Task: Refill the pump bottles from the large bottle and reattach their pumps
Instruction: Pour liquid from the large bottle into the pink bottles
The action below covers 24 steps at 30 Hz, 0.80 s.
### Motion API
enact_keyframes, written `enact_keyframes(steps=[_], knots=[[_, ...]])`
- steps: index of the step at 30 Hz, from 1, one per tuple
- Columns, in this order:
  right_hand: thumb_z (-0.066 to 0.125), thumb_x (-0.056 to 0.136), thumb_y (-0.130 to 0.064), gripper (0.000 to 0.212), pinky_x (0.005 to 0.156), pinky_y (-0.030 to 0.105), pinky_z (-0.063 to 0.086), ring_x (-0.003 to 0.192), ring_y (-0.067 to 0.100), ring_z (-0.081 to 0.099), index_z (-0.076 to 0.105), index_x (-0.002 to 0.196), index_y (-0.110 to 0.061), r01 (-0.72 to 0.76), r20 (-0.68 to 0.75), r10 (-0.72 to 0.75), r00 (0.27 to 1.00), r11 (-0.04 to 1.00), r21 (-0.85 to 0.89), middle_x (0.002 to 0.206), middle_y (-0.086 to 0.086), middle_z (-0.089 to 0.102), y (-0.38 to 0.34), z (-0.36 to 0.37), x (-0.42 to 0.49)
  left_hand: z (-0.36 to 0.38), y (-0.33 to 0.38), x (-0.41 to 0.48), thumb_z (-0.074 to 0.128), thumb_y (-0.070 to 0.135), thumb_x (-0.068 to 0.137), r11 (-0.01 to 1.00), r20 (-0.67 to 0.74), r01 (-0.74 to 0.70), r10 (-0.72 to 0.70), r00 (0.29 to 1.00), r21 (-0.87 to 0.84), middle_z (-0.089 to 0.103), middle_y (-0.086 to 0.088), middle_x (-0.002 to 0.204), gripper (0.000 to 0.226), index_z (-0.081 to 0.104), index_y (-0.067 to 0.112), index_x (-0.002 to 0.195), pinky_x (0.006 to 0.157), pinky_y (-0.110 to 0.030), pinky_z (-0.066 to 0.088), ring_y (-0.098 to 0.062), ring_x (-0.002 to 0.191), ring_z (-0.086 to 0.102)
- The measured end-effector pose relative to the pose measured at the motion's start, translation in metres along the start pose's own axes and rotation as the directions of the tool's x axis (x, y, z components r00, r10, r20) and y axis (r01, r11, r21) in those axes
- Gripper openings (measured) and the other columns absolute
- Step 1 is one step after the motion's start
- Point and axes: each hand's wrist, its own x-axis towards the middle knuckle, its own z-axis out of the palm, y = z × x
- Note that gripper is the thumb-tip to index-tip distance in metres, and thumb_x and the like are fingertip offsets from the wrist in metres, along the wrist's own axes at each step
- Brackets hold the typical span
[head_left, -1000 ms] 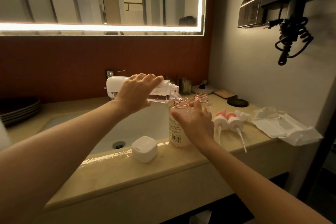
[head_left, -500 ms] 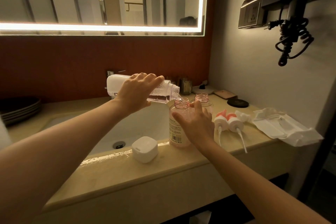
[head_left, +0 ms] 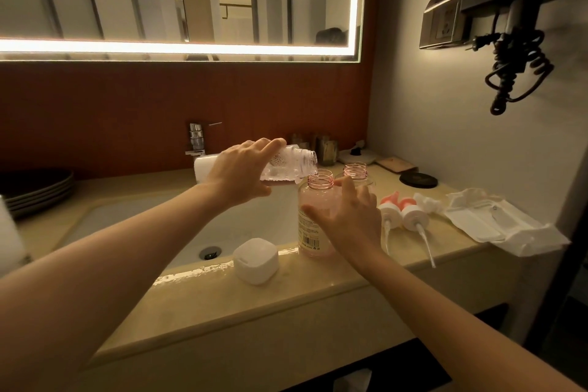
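Left hand (head_left: 237,170) tilts large bottle (head_left: 292,162) over vanity sink (head_left: 254,223).

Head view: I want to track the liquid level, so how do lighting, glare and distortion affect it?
Head view: the mirror's light strip is blown out, the counter dim and amber, with glare on its front edge; foam clouds the large bottle in the left hand; the pump bottle in the right hand is sharp; wide-angle distortion swells the forearms.
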Motion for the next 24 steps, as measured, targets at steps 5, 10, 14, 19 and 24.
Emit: enact_keyframes(steps=[5, 10, 14, 19, 24], knots=[[0.063, 0.070, -0.063, 0.082, 0.093, 0.036, 0.044, 0.119, 0.022, 0.041, 0.027, 0.133, -0.023, 0.029, -0.005, -0.029, 1.000, 0.999, 0.016, 0.135, 0.006, 0.041, 0.005, 0.008, -0.007, 0.009, 0.004, -0.007, 0.077, 0.027, 0.067, 0.961, 0.020, 0.208, -0.208, 0.978, -0.182, 0.057, -0.004, 0.123, 0.080, 0.033, 0.022, 0.134, 0.072, -0.037, 0.053, -0.025, 0.095, 0.059], [0.077, 0.066, -0.043, 0.092, 0.094, 0.042, 0.047, 0.119, 0.027, 0.047, 0.019, 0.134, -0.023, -0.015, -0.025, 0.022, 0.999, 0.966, 0.258, 0.135, 0.008, 0.043, 0.001, 0.026, -0.013, 0.016, 0.003, -0.016, 0.081, 0.025, 0.062, 0.807, 0.032, 0.386, -0.417, 0.908, -0.447, 0.056, -0.006, 0.104, 0.079, 0.037, 0.017, 0.128, 0.067, -0.035, 0.045, -0.023, 0.084, 0.051], [0.081, 0.066, -0.026, 0.095, 0.094, 0.044, 0.048, 0.118, 0.026, 0.048, 0.016, 0.135, -0.024, -0.055, -0.034, 0.076, 0.997, 0.906, 0.420, 0.134, 0.008, 0.043, 0.000, 0.038, -0.015, 0.017, -0.002, -0.023, 0.082, 0.020, 0.060, 0.701, 0.006, 0.410, -0.501, 0.865, -0.583, 0.053, -0.002, 0.099, 0.075, 0.041, 0.013, 0.123, 0.070, -0.034, 0.043, -0.024, 0.086, 0.050], [0.083, 0.063, -0.025, 0.088, 0.092, 0.042, 0.049, 0.114, 0.024, 0.051, 0.028, 0.131, -0.019, -0.055, 0.048, 0.037, 0.998, 0.896, 0.440, 0.128, 0.005, 0.050, 0.000, 0.035, -0.009, 0.014, -0.004, -0.024, 0.082, 0.014, 0.061, 0.570, 0.011, 0.416, -0.581, 0.814, -0.709, 0.050, 0.001, 0.094, 0.067, 0.045, 0.012, 0.117, 0.073, -0.035, 0.049, -0.022, 0.085, 0.050], [0.081, 0.065, -0.024, 0.081, 0.085, 0.035, 0.050, 0.111, 0.020, 0.052, 0.030, 0.128, -0.020, -0.032, 0.105, -0.022, 0.994, 0.874, 0.485, 0.124, 0.001, 0.051, -0.005, 0.016, -0.007, 0.012, -0.002, -0.012, 0.082, 0.018, 0.060, 0.515, 0.003, 0.397, -0.608, 0.794, -0.760, 0.053, 0.001, 0.096, 0.066, 0.044, 0.017, 0.115, 0.079, -0.044, 0.052, -0.024, 0.089, 0.054]])
